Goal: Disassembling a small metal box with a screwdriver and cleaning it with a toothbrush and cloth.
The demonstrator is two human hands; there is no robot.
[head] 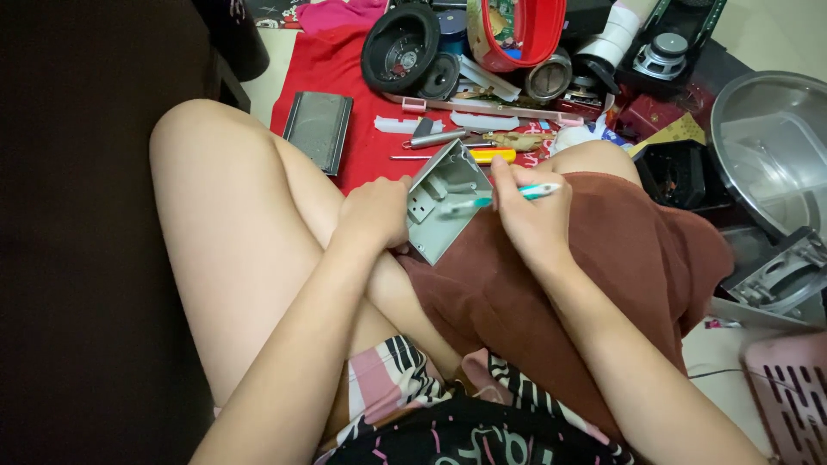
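Note:
My left hand (372,213) grips the left edge of a grey plastic housing part (444,203), which rests open side up on a brown cloth (568,275) over my lap. My right hand (530,220) holds a white and teal toothbrush (500,198), with its head pointing left into the inside of the housing. I sit cross-legged on the floor, knees to the left and right.
A red cloth (332,65) ahead carries a grey metal plate (318,127), a yellow-handled screwdriver (469,157), black speaker cones (401,47), a red tub (517,30) and several loose parts. A metal bowl (767,142) stands at the right, a pink crate (792,396) at bottom right.

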